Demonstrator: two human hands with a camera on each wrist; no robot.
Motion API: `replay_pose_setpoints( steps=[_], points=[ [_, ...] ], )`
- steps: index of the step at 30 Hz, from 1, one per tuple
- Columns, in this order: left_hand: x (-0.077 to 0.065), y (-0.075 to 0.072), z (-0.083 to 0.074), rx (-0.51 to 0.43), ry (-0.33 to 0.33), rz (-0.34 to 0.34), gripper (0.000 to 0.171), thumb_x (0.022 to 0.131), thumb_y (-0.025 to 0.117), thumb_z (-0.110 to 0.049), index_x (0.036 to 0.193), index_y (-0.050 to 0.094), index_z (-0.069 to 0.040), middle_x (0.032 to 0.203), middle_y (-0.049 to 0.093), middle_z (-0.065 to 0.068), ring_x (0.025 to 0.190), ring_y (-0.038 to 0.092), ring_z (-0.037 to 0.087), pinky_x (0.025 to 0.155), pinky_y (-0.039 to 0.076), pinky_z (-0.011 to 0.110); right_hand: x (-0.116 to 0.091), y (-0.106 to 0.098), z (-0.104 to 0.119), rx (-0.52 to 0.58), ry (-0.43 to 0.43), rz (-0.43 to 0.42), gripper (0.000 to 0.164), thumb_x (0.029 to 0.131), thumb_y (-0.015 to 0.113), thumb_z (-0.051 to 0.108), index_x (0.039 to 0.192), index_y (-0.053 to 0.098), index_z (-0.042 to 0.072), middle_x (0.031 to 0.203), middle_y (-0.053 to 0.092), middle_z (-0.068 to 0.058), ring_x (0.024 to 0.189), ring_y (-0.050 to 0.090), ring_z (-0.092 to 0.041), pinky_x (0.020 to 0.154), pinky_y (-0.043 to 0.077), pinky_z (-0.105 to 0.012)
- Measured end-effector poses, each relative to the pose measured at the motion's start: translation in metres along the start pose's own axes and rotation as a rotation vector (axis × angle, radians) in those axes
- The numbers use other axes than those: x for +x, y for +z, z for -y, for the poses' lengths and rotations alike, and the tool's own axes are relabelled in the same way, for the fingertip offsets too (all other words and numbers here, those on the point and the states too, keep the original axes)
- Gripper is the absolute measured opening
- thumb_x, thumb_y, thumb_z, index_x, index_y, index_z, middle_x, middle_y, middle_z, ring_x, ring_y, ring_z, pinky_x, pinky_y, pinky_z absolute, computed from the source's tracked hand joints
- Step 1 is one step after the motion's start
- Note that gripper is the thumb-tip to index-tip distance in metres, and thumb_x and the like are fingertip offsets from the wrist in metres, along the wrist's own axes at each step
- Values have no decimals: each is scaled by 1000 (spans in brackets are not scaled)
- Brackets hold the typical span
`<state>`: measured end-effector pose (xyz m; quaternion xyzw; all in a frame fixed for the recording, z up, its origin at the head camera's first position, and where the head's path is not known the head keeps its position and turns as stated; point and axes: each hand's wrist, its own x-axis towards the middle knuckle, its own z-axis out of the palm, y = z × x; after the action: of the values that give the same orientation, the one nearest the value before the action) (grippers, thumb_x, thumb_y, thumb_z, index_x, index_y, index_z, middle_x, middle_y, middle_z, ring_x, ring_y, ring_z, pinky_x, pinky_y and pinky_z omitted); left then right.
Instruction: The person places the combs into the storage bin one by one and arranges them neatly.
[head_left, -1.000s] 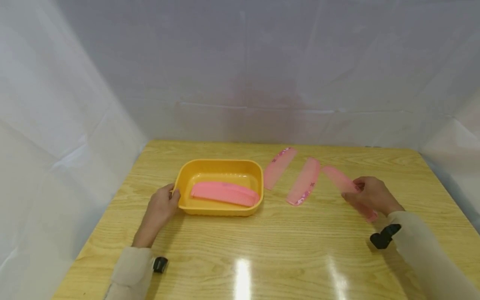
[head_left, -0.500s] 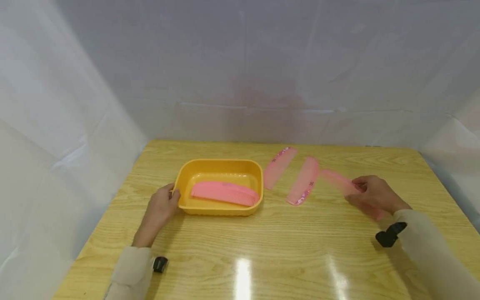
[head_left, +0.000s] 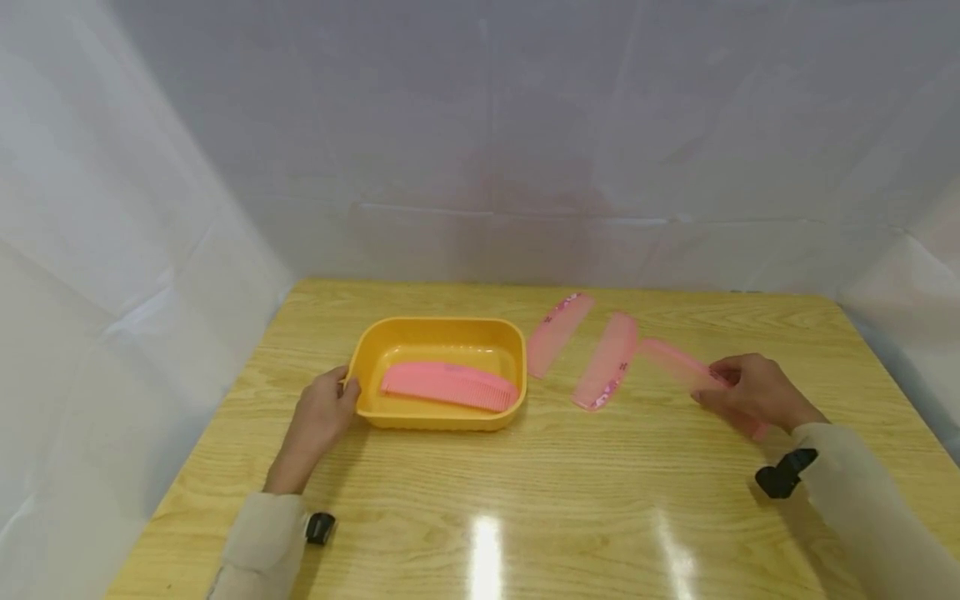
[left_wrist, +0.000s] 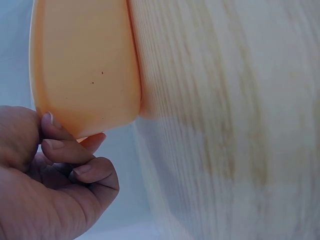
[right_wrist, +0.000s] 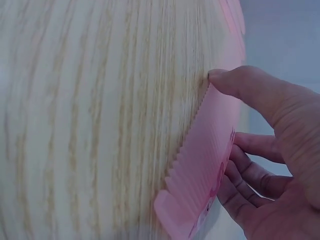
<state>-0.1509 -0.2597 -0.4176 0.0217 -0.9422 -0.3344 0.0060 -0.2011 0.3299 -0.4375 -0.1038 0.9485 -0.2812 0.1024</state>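
At the left end of a yellow plastic basin [head_left: 442, 423], my left hand [head_left: 318, 421] grips the rim; in the left wrist view the fingers [left_wrist: 65, 150] curl at its corner. Inside the basin lies a pink comb [head_left: 450, 386]. Over at the right, my right hand [head_left: 765, 392] holds another pink comb [right_wrist: 205, 150] between thumb on the toothed side and fingers on the patterned spine. That comb looks tilted, low over or touching the table; I cannot tell which. The hand covers part of it in the head view.
Between the basin and my right hand lie two more pink combs, one [head_left: 558, 333] close beside the basin and one [head_left: 606, 367] at an angle nearby. The wooden table [head_left: 570, 492] ends at the back before a pale sheet [head_left: 487, 167].
My right hand has shifted slightly to the right with its comb, which now shows a narrower face. The left hand and the basin stay in place.
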Motion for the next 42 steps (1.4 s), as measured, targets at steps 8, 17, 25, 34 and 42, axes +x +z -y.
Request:
replay_pose_setpoints(
  steps=[8, 17, 25, 34, 42],
  points=[
    [1, -1, 0, -2, -6, -1, 27, 105, 43, -14, 109, 61, 7, 59, 45, 3, 48, 40, 15, 43, 34, 27, 2, 1, 1, -13, -9, -5, 69, 90, 76, 39, 126, 59, -17, 121, 62, -35, 109, 61, -48, 86, 52, -58],
    [0, -1, 0, -7, -12, 11, 30, 106, 42, -14, 115, 60, 9, 60, 47, 4, 49, 41, 15, 43, 35, 28, 3, 1, 1, -23, -15, -2, 70, 88, 78, 39, 125, 59, -17, 118, 63, -34, 107, 62, -47, 86, 53, -57],
    [-1, -2, -1, -13, -1, 7, 28, 106, 44, -13, 111, 60, 8, 59, 46, 3, 49, 41, 15, 43, 34, 28, 2, 1, 0, -14, -15, -13, 69, 86, 80, 39, 123, 61, -17, 113, 66, -30, 99, 66, -39, 82, 54, -54],
    [-1, -2, -2, -18, 3, 10, 29, 106, 43, -13, 114, 61, 8, 59, 45, 3, 48, 40, 15, 43, 34, 28, 2, -7, 5, 2, -11, -36, 67, 86, 81, 38, 122, 61, -16, 110, 67, -27, 94, 65, -34, 79, 55, -50],
    [-1, -2, -1, -7, 16, 0, 26, 105, 44, -12, 107, 61, 7, 59, 45, 3, 49, 40, 15, 44, 34, 28, 9, -19, 15, -25, -50, -50, 67, 88, 79, 38, 125, 60, -15, 116, 64, -30, 99, 63, -39, 80, 53, -54]
  ],
)
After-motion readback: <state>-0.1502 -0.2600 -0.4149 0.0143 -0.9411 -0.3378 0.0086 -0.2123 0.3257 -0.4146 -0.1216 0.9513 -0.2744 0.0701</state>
